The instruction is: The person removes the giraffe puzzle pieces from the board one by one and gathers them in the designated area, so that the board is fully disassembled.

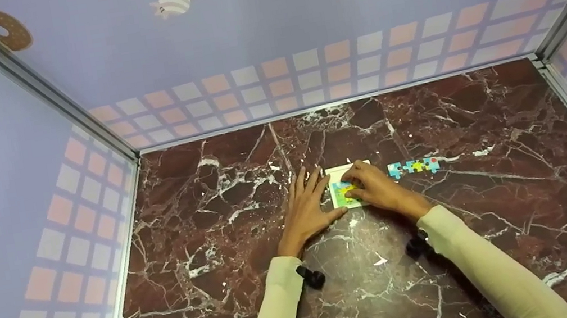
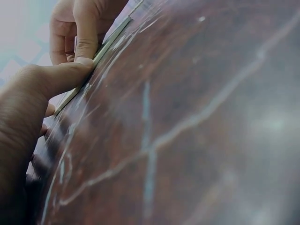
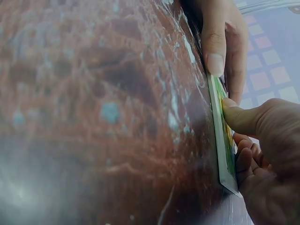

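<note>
A small jigsaw puzzle tray with a pale frame lies flat on the dark red marbled table. Green, blue and yellow puzzle pieces fill its lower part, while the upper strip shows pale. My left hand rests at its left side, fingers straight and spread, thumb on the near edge. Over the tray's right half, my right hand curls its fingers and pinches a puzzle piece at the picture's surface, largely hidden under the hand. In the right wrist view, the right thumb touches the yellow part of the picture.
Right of the tray, several loose puzzle pieces, blue with yellow and red, lie in a row on the table. A patterned back wall and side walls enclose the table. Each wrist wears a black camera.
</note>
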A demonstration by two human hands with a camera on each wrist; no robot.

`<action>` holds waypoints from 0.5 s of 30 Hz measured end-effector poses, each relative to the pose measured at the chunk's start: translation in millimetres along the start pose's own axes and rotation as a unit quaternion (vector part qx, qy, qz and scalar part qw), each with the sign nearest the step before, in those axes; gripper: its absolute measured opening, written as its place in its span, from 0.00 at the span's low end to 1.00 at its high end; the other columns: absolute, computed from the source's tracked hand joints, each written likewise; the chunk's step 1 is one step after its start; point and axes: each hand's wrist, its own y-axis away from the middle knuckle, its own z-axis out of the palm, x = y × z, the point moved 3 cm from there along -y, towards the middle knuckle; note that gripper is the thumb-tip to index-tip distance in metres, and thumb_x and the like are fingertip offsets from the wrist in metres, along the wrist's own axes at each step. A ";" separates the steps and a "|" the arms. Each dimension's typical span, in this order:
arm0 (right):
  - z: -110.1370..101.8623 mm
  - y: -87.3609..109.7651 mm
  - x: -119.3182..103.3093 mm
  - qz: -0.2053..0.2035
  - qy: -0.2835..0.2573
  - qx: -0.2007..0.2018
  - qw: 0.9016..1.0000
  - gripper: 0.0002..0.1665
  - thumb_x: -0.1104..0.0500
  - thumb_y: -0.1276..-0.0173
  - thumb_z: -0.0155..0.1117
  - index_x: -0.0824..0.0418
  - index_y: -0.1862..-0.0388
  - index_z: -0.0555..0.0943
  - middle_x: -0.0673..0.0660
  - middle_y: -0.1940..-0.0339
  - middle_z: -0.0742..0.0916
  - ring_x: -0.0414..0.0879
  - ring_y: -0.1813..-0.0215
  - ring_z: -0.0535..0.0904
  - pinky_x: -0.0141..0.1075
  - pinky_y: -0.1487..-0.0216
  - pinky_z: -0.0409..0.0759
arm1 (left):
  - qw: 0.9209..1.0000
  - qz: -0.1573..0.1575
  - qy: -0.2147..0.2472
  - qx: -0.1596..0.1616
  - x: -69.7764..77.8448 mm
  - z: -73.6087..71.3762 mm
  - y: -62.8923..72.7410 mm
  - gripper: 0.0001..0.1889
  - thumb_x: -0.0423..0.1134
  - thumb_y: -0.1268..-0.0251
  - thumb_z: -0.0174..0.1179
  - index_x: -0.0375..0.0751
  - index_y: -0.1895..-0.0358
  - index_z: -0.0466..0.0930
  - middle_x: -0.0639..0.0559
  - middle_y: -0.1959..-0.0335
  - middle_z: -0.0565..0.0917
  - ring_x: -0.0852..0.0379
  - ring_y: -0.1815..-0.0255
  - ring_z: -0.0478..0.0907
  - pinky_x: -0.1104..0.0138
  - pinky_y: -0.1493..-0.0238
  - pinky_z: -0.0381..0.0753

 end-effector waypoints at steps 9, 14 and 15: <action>8.1 0.6 21.4 -0.050 -0.019 0.039 0.998 0.17 0.64 0.31 0.81 0.68 0.47 0.87 0.59 0.56 0.83 0.52 0.58 0.80 0.44 0.56 0.83 | 1.000 0.003 0.018 -0.001 0.1 -2.6 0.4 0.52 0.75 0.35 0.66 0.49 0.14 0.69 0.46 0.09 0.59 0.38 0.07 0.42 0.42 0.09 0.37; 11.3 0.1 29.1 -0.059 -0.022 0.043 0.997 0.17 0.62 0.32 0.81 0.66 0.48 0.87 0.58 0.56 0.83 0.51 0.59 0.81 0.44 0.57 0.83 | 1.000 -0.001 0.019 0.002 0.9 -3.1 1.9 0.51 0.75 0.35 0.67 0.50 0.14 0.69 0.47 0.09 0.59 0.38 0.07 0.42 0.41 0.09 0.38; 11.5 -0.1 28.9 -0.065 -0.021 0.045 0.997 0.17 0.63 0.32 0.82 0.66 0.49 0.86 0.59 0.57 0.83 0.52 0.59 0.81 0.46 0.58 0.83 | 1.000 -0.002 0.019 0.003 1.0 -3.2 2.2 0.52 0.75 0.35 0.67 0.51 0.14 0.69 0.47 0.09 0.59 0.38 0.07 0.42 0.41 0.09 0.38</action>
